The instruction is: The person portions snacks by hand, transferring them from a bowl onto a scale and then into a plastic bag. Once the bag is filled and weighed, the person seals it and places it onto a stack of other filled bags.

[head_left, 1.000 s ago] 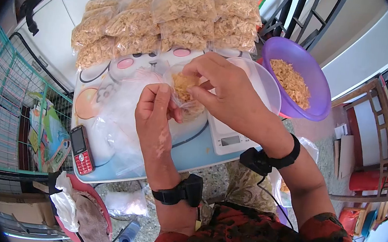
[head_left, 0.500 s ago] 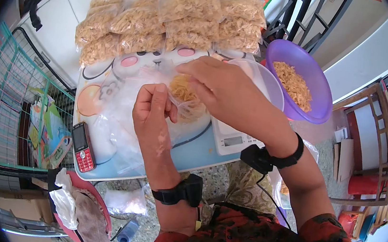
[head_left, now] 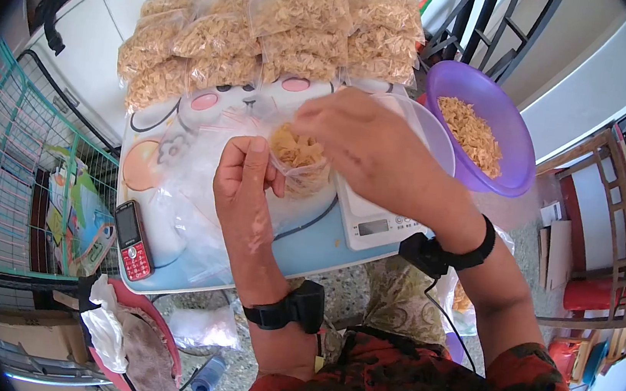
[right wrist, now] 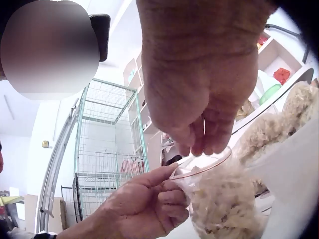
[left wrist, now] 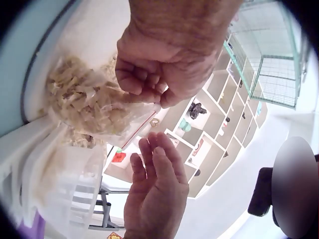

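Note:
A clear zip bag (head_left: 305, 183) partly filled with pale yellow dried flakes (head_left: 294, 145) stands on the table, its mouth facing up. My left hand (head_left: 247, 188) pinches the bag's rim between thumb and fingers. In the right wrist view the bag (right wrist: 224, 204) shows a red zip line around its spread mouth. Above that mouth hovers my right hand (head_left: 369, 140), fingers slightly bent and close together. The left wrist view shows this right hand (left wrist: 157, 191) with nothing in its fingers, near the bag's red-lined edge.
A white scale (head_left: 359, 232) carries a pale bowl (head_left: 442, 145) right of the bag. Beyond is a purple basin (head_left: 522, 154) of flakes. Filled bags (head_left: 302, 17) are stacked at the back. Loose plastic bags (head_left: 201, 163) and a red phone (head_left: 133, 241) lie left.
My right hand has drawn back from the bag's mouth, up and to the right, uncovering more of the flakes. The bag's mouth looks wider. My left hand keeps its grip at the rim.

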{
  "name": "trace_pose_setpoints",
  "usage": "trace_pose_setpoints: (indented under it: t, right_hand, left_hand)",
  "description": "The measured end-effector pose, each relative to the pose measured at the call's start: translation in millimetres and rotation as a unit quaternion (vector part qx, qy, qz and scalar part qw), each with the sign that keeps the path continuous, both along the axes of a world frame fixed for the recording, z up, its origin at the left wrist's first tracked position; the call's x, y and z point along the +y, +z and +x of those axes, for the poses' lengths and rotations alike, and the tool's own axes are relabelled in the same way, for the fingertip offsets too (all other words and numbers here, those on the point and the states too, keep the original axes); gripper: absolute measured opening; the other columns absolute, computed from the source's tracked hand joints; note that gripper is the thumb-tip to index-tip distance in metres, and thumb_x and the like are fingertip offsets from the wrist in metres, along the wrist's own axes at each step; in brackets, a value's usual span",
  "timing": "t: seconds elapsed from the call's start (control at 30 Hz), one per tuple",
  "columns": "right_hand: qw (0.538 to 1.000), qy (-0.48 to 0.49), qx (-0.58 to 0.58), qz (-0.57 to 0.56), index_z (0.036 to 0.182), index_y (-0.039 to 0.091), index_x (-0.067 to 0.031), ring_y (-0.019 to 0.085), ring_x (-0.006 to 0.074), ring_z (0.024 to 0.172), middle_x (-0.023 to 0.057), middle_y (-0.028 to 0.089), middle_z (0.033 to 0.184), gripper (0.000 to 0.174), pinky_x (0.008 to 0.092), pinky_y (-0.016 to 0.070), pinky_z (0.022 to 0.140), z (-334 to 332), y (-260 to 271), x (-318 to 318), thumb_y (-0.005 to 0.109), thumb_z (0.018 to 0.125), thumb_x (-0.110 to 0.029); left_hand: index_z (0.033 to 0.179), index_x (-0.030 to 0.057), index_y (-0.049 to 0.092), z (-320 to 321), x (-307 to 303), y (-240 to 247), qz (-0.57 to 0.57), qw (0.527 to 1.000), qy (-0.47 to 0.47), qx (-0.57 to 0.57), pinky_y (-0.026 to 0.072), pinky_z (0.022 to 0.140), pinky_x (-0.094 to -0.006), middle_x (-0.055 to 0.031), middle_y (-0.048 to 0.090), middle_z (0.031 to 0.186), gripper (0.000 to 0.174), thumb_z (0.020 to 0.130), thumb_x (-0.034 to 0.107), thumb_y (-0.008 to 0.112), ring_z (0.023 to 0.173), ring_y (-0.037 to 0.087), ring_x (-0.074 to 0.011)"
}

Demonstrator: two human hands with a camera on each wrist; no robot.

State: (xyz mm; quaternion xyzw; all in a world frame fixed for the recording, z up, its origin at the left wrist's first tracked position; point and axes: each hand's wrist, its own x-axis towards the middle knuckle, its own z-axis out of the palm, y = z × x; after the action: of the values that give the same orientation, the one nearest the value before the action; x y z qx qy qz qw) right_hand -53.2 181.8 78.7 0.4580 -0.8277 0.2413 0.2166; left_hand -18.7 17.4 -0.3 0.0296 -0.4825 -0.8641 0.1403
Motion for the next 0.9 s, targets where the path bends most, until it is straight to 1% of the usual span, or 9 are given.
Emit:
trace_pose_setpoints:
  t: [0.1, 0.2, 0.3, 0.4, 0.5, 0.63, 0.73, 0.83, 0.9]
  right_hand:
    - [0.998, -0.041, -0.013, -0.039, 0.103, 0.063, -0.0016, 0.057, 0.0344, 0.107, 0.0144, 0.064, 0.102, 0.024, 0.0416, 0.0481, 0.089, 0, 14, 1, 0.061, 0.079, -0.006]
    - [0.998, 0.013, 0.031, -0.045, 0.104, 0.065, -0.0026, 0.057, 0.0346, 0.103, 0.0138, 0.064, 0.099, 0.027, 0.043, 0.0478, 0.088, -17, 10, -9, 0.064, 0.078, -0.007]
    - [0.996, 0.083, 0.044, -0.01, 0.098, 0.066, -0.0045, 0.06, 0.0353, 0.094, 0.0146, 0.065, 0.093, 0.019, 0.0441, 0.0491, 0.082, -32, 4, -25, 0.063, 0.08, -0.012]
    - [0.985, 0.005, -0.064, 0.16, 0.095, 0.066, -0.0065, 0.059, 0.029, 0.095, 0.0106, 0.065, 0.096, 0.015, 0.0394, 0.0487, 0.079, -28, 14, -32, 0.061, 0.083, -0.014]
    - [0.998, -0.004, -0.043, 0.045, 0.088, 0.066, -0.0044, 0.061, 0.0307, 0.079, 0.0114, 0.064, 0.081, 0.013, 0.0399, 0.0482, 0.069, -35, 3, -36, 0.062, 0.084, -0.016]
    - [0.993, -0.047, -0.109, -0.022, 0.088, 0.065, -0.0026, 0.058, 0.0234, 0.06, 0.0106, 0.055, 0.065, 0.016, 0.0348, 0.0449, 0.058, -33, 8, -34, 0.062, 0.088, -0.018]
    - [0.983, -0.064, -0.164, -0.048, 0.089, 0.065, -0.0015, 0.056, 0.013, 0.057, 0.0063, 0.052, 0.061, 0.016, 0.0295, 0.0419, 0.054, -31, 8, -35, 0.061, 0.091, -0.017]
    - [0.971, -0.067, -0.208, -0.099, 0.093, 0.064, -0.0008, 0.054, 0.0064, 0.056, 0.0019, 0.053, 0.062, 0.016, 0.0254, 0.0405, 0.05, -28, 2, -37, 0.059, 0.092, -0.015]
    - [0.962, -0.063, -0.232, -0.132, 0.096, 0.063, -0.0004, 0.053, 0.0045, 0.055, -0.0001, 0.054, 0.063, 0.016, 0.0235, 0.0399, 0.048, -27, -2, -37, 0.058, 0.093, -0.015]
  left_hand:
    - [0.082, 0.0092, 0.056, 2, 1, 3, -0.022, 1.0, -0.003, 0.0, 0.0344, 0.05, -0.0213, 0.0031, 0.044, 0.064, 0.021, 0.096, 0.024, 0.059, 0.055, 0.041, -0.0072]
    - [0.082, 0.0088, 0.056, 6, 3, 9, -0.054, 0.999, -0.005, 0.001, 0.0346, 0.051, -0.0213, 0.0034, 0.045, 0.065, 0.023, 0.096, 0.027, 0.059, 0.056, 0.041, -0.0065]
    - [0.083, 0.0081, 0.057, 7, 3, 9, -0.066, 0.998, 0.0, 0.014, 0.0345, 0.051, -0.021, 0.0032, 0.047, 0.066, 0.024, 0.097, 0.028, 0.058, 0.056, 0.041, -0.0059]
    - [0.086, 0.0065, 0.055, 5, -1, 5, -0.059, 0.997, 0.031, 0.03, 0.0363, 0.054, -0.0201, 0.0022, 0.049, 0.068, 0.021, 0.098, 0.024, 0.057, 0.059, 0.043, -0.0055]
    - [0.087, 0.0055, 0.055, 3, -3, 16, -0.055, 0.99, 0.131, 0.009, 0.0367, 0.055, -0.0193, 0.0017, 0.05, 0.069, 0.02, 0.098, 0.021, 0.058, 0.06, 0.044, -0.0051]
    - [0.087, 0.005, 0.054, 9, -18, 15, -0.072, 0.976, 0.205, 0.02, 0.0347, 0.054, -0.0173, 0.0026, 0.051, 0.069, 0.018, 0.097, 0.019, 0.061, 0.059, 0.042, -0.0039]
    - [0.088, 0.0071, 0.055, 9, -27, 8, -0.131, 0.978, 0.159, -0.022, 0.0285, 0.046, -0.0204, 0.0038, 0.048, 0.063, 0.02, 0.094, 0.023, 0.065, 0.052, 0.038, -0.0037]
    - [0.09, 0.0039, 0.054, 18, -25, 21, -0.181, 0.974, 0.073, -0.112, 0.0336, 0.054, -0.0166, 0.0021, 0.054, 0.069, 0.024, 0.09, 0.021, 0.071, 0.06, 0.044, -0.0026]
    - [0.09, 0.003, 0.054, 26, -24, 33, -0.238, 0.958, 0.055, -0.152, 0.0361, 0.054, -0.0176, 0.001, 0.056, 0.069, 0.028, 0.087, 0.022, 0.074, 0.06, 0.047, -0.0036]
